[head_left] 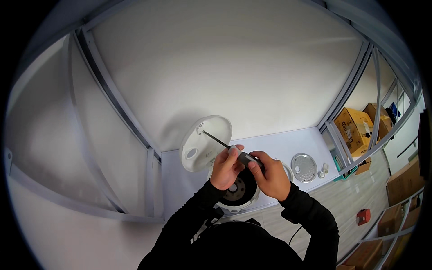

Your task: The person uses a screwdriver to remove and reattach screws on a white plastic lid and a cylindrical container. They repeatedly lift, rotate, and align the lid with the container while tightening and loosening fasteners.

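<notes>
Both of my hands are closed around a screwdriver (216, 139) with a long dark shaft and a grey handle. My left hand (225, 171) grips the front of the handle near the shaft, and my right hand (272, 176) wraps its rear end. The tip reaches the inner side of a raised white lid (208, 143), close to its upper edge; whether it sits in a screw is too small to tell. Below my hands stands the open white cooker body (235, 209), with a round metal plate (234, 191) in its dark inside, partly hidden by my left hand.
On the white table (274, 143), right of the cooker, lie a perforated silver disc (304, 168) and small white parts (322, 173). A white ring-shaped piece (288, 171) shows behind my right hand. Metal frame posts flank the table; cardboard boxes (353, 131) stand beyond the right one.
</notes>
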`<action>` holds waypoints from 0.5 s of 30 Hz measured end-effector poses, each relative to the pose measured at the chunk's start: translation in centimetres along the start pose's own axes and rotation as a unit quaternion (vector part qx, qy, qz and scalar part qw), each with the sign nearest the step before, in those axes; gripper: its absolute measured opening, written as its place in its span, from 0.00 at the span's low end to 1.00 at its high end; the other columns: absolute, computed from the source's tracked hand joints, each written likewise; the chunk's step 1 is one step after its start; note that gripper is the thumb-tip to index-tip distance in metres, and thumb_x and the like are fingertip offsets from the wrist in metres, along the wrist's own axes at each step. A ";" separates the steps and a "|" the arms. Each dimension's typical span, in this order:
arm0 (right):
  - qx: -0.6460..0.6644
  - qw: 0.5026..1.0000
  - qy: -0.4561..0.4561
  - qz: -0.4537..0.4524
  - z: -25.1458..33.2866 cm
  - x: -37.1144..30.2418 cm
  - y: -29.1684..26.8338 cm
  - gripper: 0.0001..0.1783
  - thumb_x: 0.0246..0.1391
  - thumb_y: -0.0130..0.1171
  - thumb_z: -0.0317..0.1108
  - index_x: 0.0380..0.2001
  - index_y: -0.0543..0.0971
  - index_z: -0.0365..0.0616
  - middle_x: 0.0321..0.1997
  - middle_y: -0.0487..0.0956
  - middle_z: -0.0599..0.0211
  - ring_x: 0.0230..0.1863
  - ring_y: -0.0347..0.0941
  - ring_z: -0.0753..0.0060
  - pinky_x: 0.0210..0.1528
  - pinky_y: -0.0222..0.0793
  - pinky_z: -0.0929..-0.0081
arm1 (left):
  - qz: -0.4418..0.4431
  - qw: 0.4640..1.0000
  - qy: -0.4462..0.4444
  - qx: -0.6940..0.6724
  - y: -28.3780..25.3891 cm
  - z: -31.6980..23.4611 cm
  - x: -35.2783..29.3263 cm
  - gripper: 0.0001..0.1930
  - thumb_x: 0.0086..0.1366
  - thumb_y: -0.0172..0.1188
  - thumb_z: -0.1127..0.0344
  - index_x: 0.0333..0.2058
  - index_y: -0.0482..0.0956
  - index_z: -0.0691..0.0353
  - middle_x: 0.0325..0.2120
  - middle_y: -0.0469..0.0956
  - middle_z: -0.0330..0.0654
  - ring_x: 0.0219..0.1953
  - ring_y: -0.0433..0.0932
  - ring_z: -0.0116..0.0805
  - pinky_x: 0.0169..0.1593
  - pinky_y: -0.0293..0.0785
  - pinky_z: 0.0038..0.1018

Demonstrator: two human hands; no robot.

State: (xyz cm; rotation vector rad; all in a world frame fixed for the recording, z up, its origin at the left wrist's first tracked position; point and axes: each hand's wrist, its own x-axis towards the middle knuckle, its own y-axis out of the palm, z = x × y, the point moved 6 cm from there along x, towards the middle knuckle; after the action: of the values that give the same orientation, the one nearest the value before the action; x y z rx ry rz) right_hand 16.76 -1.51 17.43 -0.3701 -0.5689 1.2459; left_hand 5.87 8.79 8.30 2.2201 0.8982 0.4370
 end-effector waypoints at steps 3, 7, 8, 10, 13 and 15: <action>-0.021 0.990 -0.135 -0.031 1.5 0.1 -0.6 0.24 0.52 0.71 0.31 0.51 0.76 0.35 0.43 0.78 0.50 0.41 0.79 0.48 0.42 0.76 0.62 | 0.012 0.999 0.016 -0.046 -0.2 0.2 0.2 0.15 0.78 0.53 0.52 0.48 0.74 0.58 0.33 0.74 0.32 0.39 0.76 0.26 0.46 0.75 0.29; -0.033 0.972 -0.224 -0.066 2.1 0.0 -0.8 0.27 0.48 0.72 0.26 0.52 0.76 0.37 0.43 0.78 0.52 0.42 0.78 0.47 0.42 0.76 0.64 | 0.065 0.995 0.029 -0.070 -0.5 0.5 0.6 0.14 0.78 0.53 0.54 0.48 0.73 0.58 0.32 0.73 0.31 0.37 0.74 0.24 0.44 0.72 0.28; -0.035 0.972 -0.223 -0.072 2.0 0.0 -0.7 0.27 0.49 0.72 0.28 0.53 0.75 0.37 0.43 0.78 0.52 0.41 0.78 0.46 0.42 0.76 0.64 | 0.029 0.997 0.031 -0.061 0.3 0.2 0.4 0.14 0.77 0.54 0.54 0.48 0.73 0.58 0.31 0.72 0.30 0.35 0.72 0.22 0.41 0.70 0.26; -0.040 0.971 -0.219 -0.083 1.9 -0.1 -0.8 0.27 0.52 0.71 0.30 0.54 0.75 0.38 0.42 0.79 0.51 0.40 0.79 0.44 0.41 0.76 0.63 | 0.007 0.998 0.035 -0.045 0.5 0.2 0.5 0.14 0.77 0.54 0.54 0.48 0.73 0.58 0.32 0.73 0.31 0.35 0.72 0.22 0.41 0.70 0.27; 0.021 0.996 -0.082 -0.023 0.4 0.1 -0.6 0.26 0.56 0.70 0.34 0.55 0.74 0.39 0.41 0.81 0.48 0.37 0.81 0.43 0.39 0.77 0.61 | 0.023 0.998 0.044 -0.039 -0.1 0.2 0.5 0.15 0.78 0.52 0.53 0.49 0.74 0.58 0.36 0.77 0.34 0.40 0.76 0.26 0.47 0.74 0.31; 0.023 0.998 -0.058 -0.007 -0.3 0.2 -0.3 0.24 0.58 0.68 0.37 0.54 0.74 0.39 0.40 0.82 0.47 0.35 0.81 0.42 0.38 0.77 0.59 | 0.011 0.997 0.041 -0.060 0.2 0.2 0.3 0.15 0.78 0.52 0.53 0.50 0.74 0.58 0.37 0.77 0.34 0.40 0.77 0.26 0.47 0.75 0.31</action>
State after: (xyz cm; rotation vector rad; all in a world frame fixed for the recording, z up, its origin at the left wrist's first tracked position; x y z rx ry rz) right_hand 17.20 -1.44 17.44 -0.2558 -0.6409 1.2704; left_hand 6.32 8.83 8.33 2.1178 0.8674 0.5809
